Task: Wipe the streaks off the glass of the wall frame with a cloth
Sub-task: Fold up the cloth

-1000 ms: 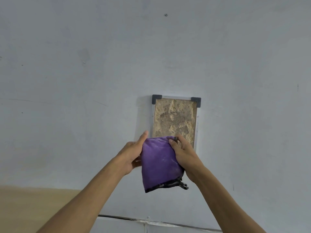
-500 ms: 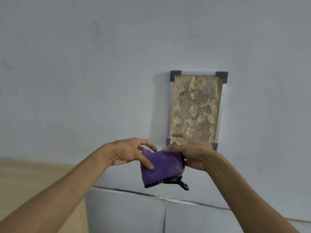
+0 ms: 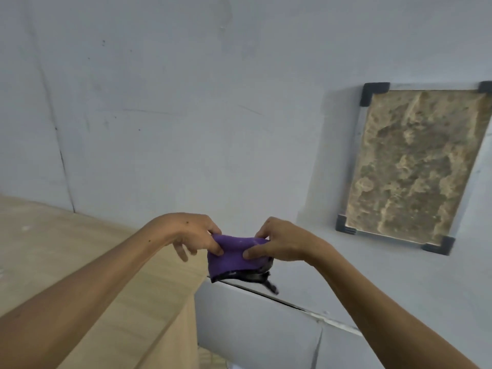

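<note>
Both hands hold the cloth [image 3: 234, 255] in front of the wall [image 3: 186, 115], below and left of the frame [image 3: 407, 166]. The left hand [image 3: 193, 233] pinches the cloth's left edge between thumb and fingers. The right hand [image 3: 282, 242] grips the right side, thumb on the near face and fingers curled behind. The cloth is purple, bunched between the hands, with a dark hem and a dark tag hanging at its lower right. It is well apart from the frame and touches no glass.

The frame hangs on the wall at the right, cut off by the picture edge. It has dark corner pieces, a light rim, and a mottled tan panel behind the glass. Streaks cannot be made out; the view is blurred. A wooden desk [image 3: 80, 262] stands at lower left against the wall.
</note>
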Motion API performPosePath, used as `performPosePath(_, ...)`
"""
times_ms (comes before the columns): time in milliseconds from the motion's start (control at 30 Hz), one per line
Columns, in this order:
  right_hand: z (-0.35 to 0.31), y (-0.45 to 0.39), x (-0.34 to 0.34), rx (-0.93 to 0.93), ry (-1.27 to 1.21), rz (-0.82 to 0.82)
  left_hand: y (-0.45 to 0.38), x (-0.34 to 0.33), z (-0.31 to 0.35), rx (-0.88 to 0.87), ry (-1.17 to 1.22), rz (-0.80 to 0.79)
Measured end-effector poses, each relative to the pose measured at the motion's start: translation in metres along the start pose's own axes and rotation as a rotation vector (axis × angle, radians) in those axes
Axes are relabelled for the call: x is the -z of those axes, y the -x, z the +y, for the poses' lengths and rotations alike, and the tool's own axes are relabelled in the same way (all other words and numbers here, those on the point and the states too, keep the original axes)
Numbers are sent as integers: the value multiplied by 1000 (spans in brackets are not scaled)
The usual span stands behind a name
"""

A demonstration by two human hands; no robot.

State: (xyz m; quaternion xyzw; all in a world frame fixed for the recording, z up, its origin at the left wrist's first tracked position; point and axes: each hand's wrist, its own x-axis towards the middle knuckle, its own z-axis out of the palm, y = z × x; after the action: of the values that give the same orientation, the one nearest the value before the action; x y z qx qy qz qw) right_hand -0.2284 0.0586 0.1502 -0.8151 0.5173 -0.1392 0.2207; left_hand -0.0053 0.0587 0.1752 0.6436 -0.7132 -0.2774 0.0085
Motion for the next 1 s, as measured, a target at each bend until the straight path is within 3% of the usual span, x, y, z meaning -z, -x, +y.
performPosePath(133, -8, -48, -24, -41, 4, -25, -24, 3, -33, 61, 202, -4)
performPosePath(233, -11, -84, -44, -64, -98, 22, -52, -1, -66, 14, 421, 132)
performPosePath(300, -14, -105, -59, -31, -96, 153, -71, -4, -89, -48, 563, 284)
performPosePath(400, -10, -136, -90, 69, 190, 379, -93, -12, -120, -161, 691, 471)
performPosePath(467, 2, -150, -119, 103, 324, 349, -103, -20, -138, -208, 636, 486)
performPosePath(533, 19, -155, -151, 128, 398, 211, -112, -34, -157, -182, 450, 382)
performPosePath(633, 39, -151, -176, 135, 319, 107, -123, -49, -178, -93, 159, 357)
performPosePath(733, 42, -151, -175, 153, 170, 152, -134, -54, -180, -91, 130, 421)
performPosePath(867, 34, -153, -171, 127, 177, 170, -148, -59, -162, -108, 81, 552)
performPosePath(1000, 24, -149, -171, 63, 74, 234, -160, -59, -155, -83, 360, 810)
